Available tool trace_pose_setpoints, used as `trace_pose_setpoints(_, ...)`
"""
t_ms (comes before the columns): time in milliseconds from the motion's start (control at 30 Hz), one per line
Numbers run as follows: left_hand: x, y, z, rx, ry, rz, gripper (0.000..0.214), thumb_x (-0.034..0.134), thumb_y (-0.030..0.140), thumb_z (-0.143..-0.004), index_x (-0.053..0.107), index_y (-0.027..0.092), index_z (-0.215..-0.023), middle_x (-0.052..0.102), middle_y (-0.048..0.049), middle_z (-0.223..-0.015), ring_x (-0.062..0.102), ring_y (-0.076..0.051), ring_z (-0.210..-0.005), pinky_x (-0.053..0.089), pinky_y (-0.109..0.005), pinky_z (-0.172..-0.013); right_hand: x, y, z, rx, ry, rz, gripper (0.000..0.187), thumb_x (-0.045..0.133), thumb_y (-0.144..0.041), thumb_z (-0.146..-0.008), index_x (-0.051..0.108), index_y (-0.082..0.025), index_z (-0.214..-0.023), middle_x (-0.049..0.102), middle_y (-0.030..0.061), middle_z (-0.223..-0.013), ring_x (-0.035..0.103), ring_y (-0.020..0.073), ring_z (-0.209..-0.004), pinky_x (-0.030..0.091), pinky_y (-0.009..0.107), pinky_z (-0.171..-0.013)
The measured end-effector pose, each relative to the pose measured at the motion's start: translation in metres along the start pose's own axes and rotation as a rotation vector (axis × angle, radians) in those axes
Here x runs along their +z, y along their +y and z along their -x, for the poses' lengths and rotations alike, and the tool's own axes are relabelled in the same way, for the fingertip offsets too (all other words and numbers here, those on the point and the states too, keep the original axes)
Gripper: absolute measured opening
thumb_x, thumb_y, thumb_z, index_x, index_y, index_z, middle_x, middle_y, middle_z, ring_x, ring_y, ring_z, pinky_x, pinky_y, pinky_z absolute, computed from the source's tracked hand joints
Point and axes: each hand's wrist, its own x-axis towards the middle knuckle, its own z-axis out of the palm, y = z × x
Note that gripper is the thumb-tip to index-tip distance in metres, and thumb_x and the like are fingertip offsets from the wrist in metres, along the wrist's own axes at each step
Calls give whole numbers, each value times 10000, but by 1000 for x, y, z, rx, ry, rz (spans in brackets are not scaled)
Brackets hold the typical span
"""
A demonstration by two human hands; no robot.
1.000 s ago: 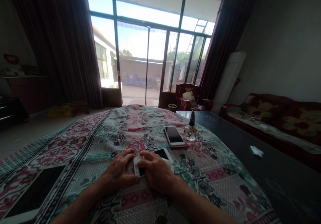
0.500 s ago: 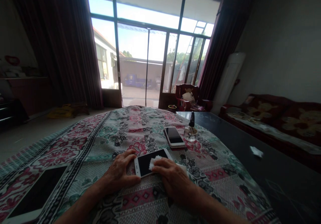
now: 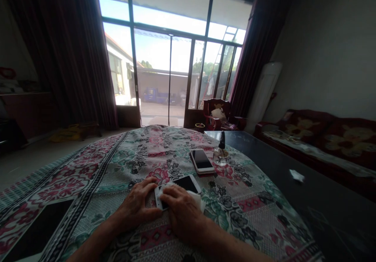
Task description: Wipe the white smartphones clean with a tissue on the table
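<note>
A white smartphone (image 3: 190, 183) with a dark screen lies face up on the patterned tablecloth (image 3: 117, 176). My left hand (image 3: 137, 201) holds its left end, thumb at the near corner and fingers at the far one. My right hand (image 3: 183, 207) presses a white tissue (image 3: 197, 199) onto the screen near that left end. The tissue's loose part sticks out to the right of the hand, and hand and tissue hide much of the screen. Beyond lies a second white phone (image 3: 202, 161), beside a small clear bottle (image 3: 221, 156) with a black top.
At the near left lies a tablet-like device (image 3: 41, 228) with a dark screen and pale frame. A dark tabletop (image 3: 270, 164) extends to the right, with a crumpled white tissue (image 3: 296, 176) on it. A red sofa (image 3: 317, 129) and a chair (image 3: 217, 111) stand farther back.
My right hand has slid the tissue leftward across the screen, toward the phone's left end. My left hand stays at that end. The whole view has shifted slightly.
</note>
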Motion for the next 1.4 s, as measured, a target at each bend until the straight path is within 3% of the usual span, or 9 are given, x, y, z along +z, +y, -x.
trace_pose_setpoints(167, -1, -2, 0, 5, -24, -12, 617, 763, 395, -616, 626, 177, -1177, 510, -129, -1419, 452, -346, -1315, 383, -471, -1094, -3, 8, 4, 46, 43, -15, 424, 458, -77, -807, 635, -230, -1161, 616, 29, -1219, 504, 162, -1177, 336, 298, -1083)
trace_pose_setpoints(333, -3, -1, 0, 21, -4, -13, 603, 770, 420, -617, 639, 195, -1162, 534, -115, -1399, 471, -351, -1298, 413, -464, -1073, -23, 41, 10, 280, 128, 61, 459, 414, -43, -806, 657, -199, -1163, 623, 53, -1218, 509, 174, -1186, 346, 295, -1077)
trace_pose_setpoints(433, -2, -1, 0, 19, 4, -14, 612, 771, 444, -615, 640, 195, -1159, 534, -113, -1398, 472, -345, -1299, 416, -448, -1074, -25, 46, 12, 372, 140, 119, 492, 411, -33, -790, 643, -161, -1204, 595, 80, -1287, 486, 202, -1231, 332, 319, -1096)
trace_pose_setpoints(600, -2, 0, 0, 12, -7, -32, 605, 766, 403, -606, 636, 188, -1156, 530, -116, -1402, 469, -344, -1303, 396, -459, -1089, -4, 17, 12, 203, 63, 106, 497, 451, -81, -801, 599, -170, -1267, 555, 68, -1359, 434, 218, -1296, 250, 346, -1149)
trace_pose_setpoints(767, -4, 5, -1, 13, -44, -65, 596, 729, 354, -626, 614, 155, -1176, 512, -137, -1413, 454, -338, -1315, 373, -460, -1104, 0, 3, 8, 41, 27, -12, 419, 472, -121, -823, 634, -232, -1193, 603, 17, -1298, 501, 180, -1215, 307, 314, -1110)
trace_pose_setpoints(1033, -9, 1, -1, 8, -93, -43, 613, 717, 336, -616, 588, 170, -1192, 472, -119, -1443, 417, -311, -1342, 356, -409, -1120, -25, 43, 10, 263, 113, 77, 488, 416, -18, -776, 653, -204, -1161, 620, 53, -1258, 492, 187, -1220, 323, 350, -1090)
trace_pose_setpoints(1233, -12, -14, 0, 34, -131, 20, 638, 713, 313, -592, 572, 206, -1205, 450, -90, -1463, 397, -303, -1357, 342, -412, -1129, -19, 36, 9, 274, 102, 114, 515, 412, -12, -761, 630, -210, -1184, 595, 54, -1285, 477, 195, -1223, 326, 342, -1081)
trace_pose_setpoints(1400, -16, -15, 2, 40, -156, 19, 665, 725, 337, -586, 566, 196, -1216, 437, -91, -1468, 397, -300, -1355, 354, -383, -1122, -19, 34, 9, 320, 106, 146, 520, 412, -15, -758, 612, -204, -1199, 564, 58, -1326, 467, 204, -1231, 331, 338, -1072)
